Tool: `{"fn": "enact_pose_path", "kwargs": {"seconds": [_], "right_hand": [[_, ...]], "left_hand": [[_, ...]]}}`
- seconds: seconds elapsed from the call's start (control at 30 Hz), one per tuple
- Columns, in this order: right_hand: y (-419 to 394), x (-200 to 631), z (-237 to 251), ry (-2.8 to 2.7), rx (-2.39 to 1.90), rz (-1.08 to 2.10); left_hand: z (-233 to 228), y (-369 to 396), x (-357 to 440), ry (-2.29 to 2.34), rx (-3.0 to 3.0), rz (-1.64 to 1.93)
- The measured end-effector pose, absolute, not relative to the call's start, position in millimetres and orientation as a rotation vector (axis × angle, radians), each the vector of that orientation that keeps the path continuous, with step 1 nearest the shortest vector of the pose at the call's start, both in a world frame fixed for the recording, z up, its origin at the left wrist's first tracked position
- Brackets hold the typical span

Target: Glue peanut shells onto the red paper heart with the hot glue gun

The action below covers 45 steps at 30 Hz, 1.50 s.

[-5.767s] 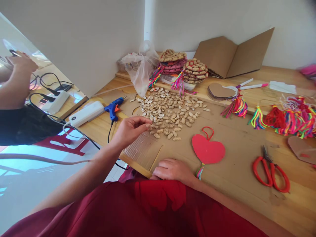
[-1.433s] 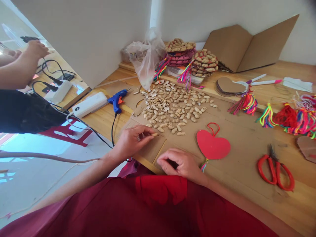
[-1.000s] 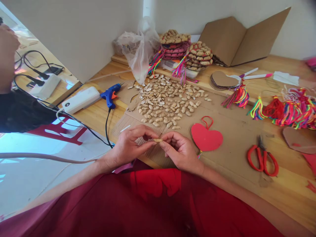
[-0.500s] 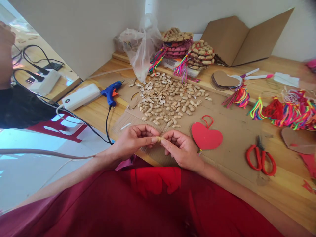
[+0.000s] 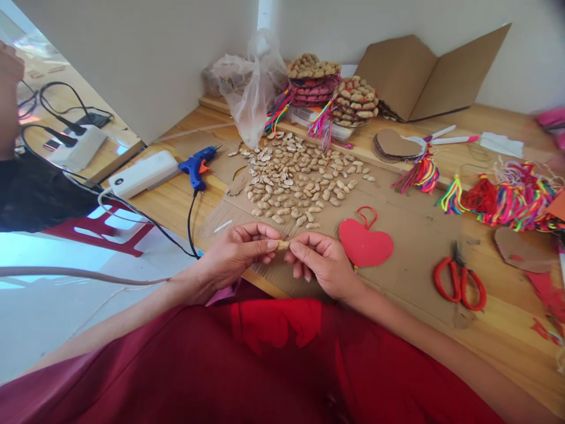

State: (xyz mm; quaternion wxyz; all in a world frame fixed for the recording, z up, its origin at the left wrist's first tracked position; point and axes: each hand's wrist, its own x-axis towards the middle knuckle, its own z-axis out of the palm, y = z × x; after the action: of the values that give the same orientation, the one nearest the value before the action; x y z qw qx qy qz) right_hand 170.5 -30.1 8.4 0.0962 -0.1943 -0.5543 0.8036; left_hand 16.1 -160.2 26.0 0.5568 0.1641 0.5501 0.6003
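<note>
Pinching peanut shell (image 5: 283, 244) between left hand (image 5: 238, 253) and right hand (image 5: 324, 262) fingertips | both closed on it | shell pile (image 5: 300, 182) just beyond

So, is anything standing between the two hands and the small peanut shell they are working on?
Nothing visible. The left hand and right hand both pinch the small tan peanut shell directly between their fingertips.

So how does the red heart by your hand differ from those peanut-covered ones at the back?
The red heart lies flat and alone on the cardboard, its face plain and smooth. The peanut-covered hearts sit stacked by the wall, their tops crusted with peanut shells. Both carry multicoloured tassels; the red heart's barely shows beside the right hand.
</note>
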Motion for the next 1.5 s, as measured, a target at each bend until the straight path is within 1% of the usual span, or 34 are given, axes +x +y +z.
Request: {"fn": "enact_pose_path", "kwargs": {"seconds": [0.2,0.43,0.7,1.0,1.3,1.5], "right_hand": [[-32.8,170.4,7.8,-1.511,-0.625,2.505],[-35.1,169.8,3.9,-1.435,-0.596,2.508],[-34.0,171.6,8.9,-1.548,-0.614,2.49],[-31.8,169.5,1.5,-1.394,-0.589,2.564],[-32.9,171.3,7.5,-1.518,-0.637,2.51],[-36.4,170.6,6.4,-1.645,-0.658,2.405]], "left_hand": [[25.3,-160.0,18.6,1.255,0.36,1.404],[24.5,-160.8,16.7,1.278,0.369,1.428],[26.2,-161.9,18.3,1.31,0.407,1.375],[21.1,-163.7,15.3,1.246,0.352,1.452],[21.0,-164.7,17.6,1.253,0.406,1.4],[21.1,-166.5,13.5,1.391,0.583,1.344]]}}
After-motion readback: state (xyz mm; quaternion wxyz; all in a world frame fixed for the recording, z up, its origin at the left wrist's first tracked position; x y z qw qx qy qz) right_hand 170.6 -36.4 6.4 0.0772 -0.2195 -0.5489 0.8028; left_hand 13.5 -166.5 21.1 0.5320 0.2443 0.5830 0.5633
